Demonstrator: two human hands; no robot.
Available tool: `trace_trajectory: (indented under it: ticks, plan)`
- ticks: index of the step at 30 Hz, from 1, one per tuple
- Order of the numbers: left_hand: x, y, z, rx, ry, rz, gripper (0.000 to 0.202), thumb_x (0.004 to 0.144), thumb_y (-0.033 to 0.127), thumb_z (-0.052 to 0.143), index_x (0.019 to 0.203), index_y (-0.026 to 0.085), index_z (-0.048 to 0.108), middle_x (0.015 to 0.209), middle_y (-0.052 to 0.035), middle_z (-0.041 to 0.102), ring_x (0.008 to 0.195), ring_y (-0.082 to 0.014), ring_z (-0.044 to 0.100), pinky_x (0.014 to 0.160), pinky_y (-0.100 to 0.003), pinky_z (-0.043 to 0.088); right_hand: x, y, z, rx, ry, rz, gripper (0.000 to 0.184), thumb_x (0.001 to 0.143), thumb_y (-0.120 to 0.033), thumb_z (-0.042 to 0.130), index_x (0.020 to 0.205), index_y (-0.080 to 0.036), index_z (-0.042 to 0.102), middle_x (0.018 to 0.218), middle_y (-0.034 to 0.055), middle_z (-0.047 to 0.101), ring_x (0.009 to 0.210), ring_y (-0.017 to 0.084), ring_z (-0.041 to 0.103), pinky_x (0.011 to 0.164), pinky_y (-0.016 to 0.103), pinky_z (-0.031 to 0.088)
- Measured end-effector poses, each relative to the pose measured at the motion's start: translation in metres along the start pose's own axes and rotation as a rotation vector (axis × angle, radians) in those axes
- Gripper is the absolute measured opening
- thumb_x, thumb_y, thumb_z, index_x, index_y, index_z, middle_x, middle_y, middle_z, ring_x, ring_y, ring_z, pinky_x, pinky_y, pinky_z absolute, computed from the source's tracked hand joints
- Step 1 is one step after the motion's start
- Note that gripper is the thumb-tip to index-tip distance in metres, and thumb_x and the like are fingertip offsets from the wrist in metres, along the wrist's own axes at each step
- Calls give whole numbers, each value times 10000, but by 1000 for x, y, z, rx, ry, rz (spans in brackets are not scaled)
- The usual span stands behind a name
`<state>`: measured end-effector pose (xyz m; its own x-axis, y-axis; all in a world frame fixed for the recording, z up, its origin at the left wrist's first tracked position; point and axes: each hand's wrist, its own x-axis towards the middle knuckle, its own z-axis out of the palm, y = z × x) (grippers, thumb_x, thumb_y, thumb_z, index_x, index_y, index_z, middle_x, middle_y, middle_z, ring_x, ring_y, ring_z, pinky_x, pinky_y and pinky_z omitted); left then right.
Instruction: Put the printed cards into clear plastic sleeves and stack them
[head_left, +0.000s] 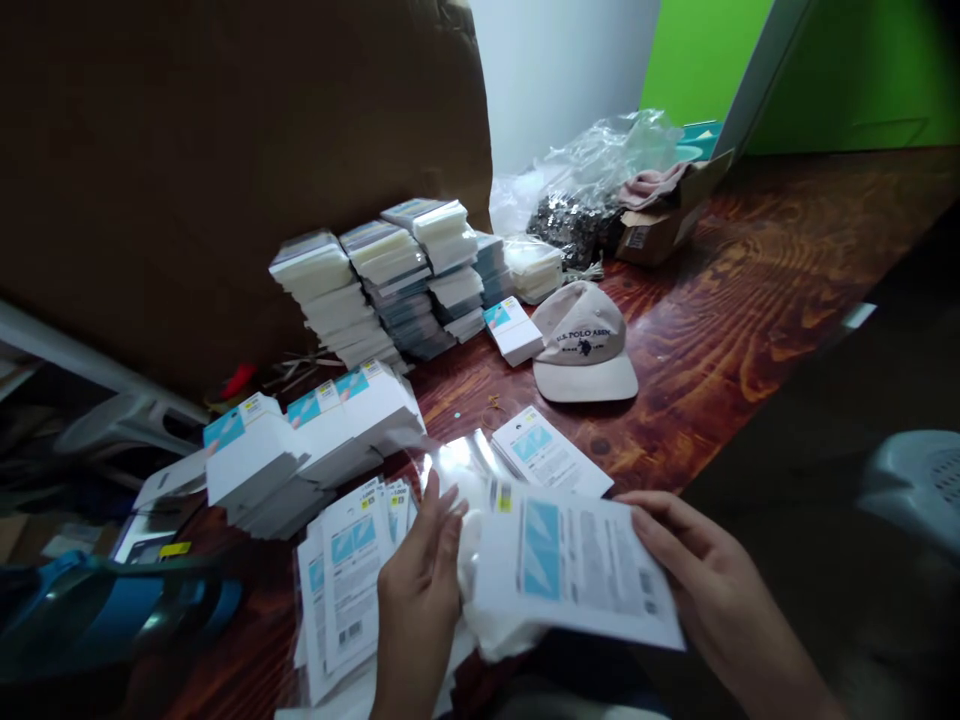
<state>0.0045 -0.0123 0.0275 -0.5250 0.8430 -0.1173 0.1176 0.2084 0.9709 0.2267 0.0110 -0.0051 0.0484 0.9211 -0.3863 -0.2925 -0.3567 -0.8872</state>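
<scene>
My right hand (701,570) pinches the right edge of a printed white card (592,565) with a blue picture and a barcode. The card is tilted and slightly blurred. My left hand (424,575) is closed at the side of a clear plastic bag (461,462) with something soft and white (499,632) showing below the card. Part of the bag is hidden behind the card and the fingers. Left of my left hand lies a loose spread of similar cards (349,580). Another small pile of cards (551,452) rests just beyond the held card.
Tall stacks of packed cards (382,280) stand at the back against a large brown cardboard sheet (247,130). White card stacks (262,460) sit at left. A beige cap (585,340), plastic wrap (600,160) and a cardboard box (660,225) occupy the wooden table (750,270). A stool (915,490) is at right.
</scene>
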Motion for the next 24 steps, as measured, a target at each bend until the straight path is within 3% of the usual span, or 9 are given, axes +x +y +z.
trace_trajectory:
  ticks: [3, 7, 11, 15, 19, 22, 24]
  plan:
    - [-7, 7, 2, -186, 44, -48, 632, 793, 384, 695, 1383, 366, 468, 1200, -53, 702, 888, -214, 730, 873, -370, 553, -11, -5, -11, -20, -65, 117, 371, 717, -509, 743, 933, -216, 673, 676, 36, 673, 574, 195, 606, 459, 254, 443]
    - [-13, 13, 4, -339, 51, -77, 856, 824, 330, 671, 1482, 463, 139, 1175, -38, 705, 834, -178, 734, 795, -333, 572, -16, -3, -7, -160, -210, 127, 347, 728, -508, 734, 863, -189, 700, 608, 9, 634, 502, 130, 541, 424, 202, 372]
    - [-18, 17, 4, -434, 35, -170, 945, 823, 299, 682, 1481, 479, 29, 1180, -34, 706, 880, -164, 723, 766, -273, 564, -18, 0, 13, -192, -108, 36, 345, 725, -500, 733, 857, -182, 701, 527, -35, 566, 428, 86, 457, 368, 173, 283]
    - [-25, 13, 6, -627, -21, -307, 822, 802, 284, 703, 1486, 354, 254, 1181, -82, 706, 946, -195, 709, 805, -284, 561, -20, 7, 29, -185, 15, -75, 341, 747, -501, 716, 882, -189, 693, 594, -3, 638, 524, 131, 555, 426, 195, 404]
    - [-27, 3, 12, -778, -17, -360, 458, 773, 301, 729, 1207, 187, 636, 1006, -104, 756, 945, -234, 712, 838, -320, 564, -21, 17, 38, -166, 92, -123, 356, 745, -501, 724, 925, -198, 674, 691, 28, 688, 604, 168, 606, 462, 213, 463]
    - [-25, 3, 12, -855, 54, -378, 275, 787, 250, 709, 1052, 174, 711, 1005, -102, 762, 933, -223, 714, 793, -298, 579, -23, 23, 38, -56, 40, -113, 355, 739, -485, 745, 922, -197, 648, 619, -1, 657, 467, 113, 530, 384, 188, 392]
    - [-22, 5, 10, -893, 109, -383, 250, 801, 233, 686, 1045, 184, 716, 1025, -97, 761, 913, -208, 717, 761, -281, 585, -25, 26, 35, -8, -97, -51, 324, 757, -474, 741, 865, -185, 642, 564, -11, 638, 422, 86, 495, 395, 182, 380]
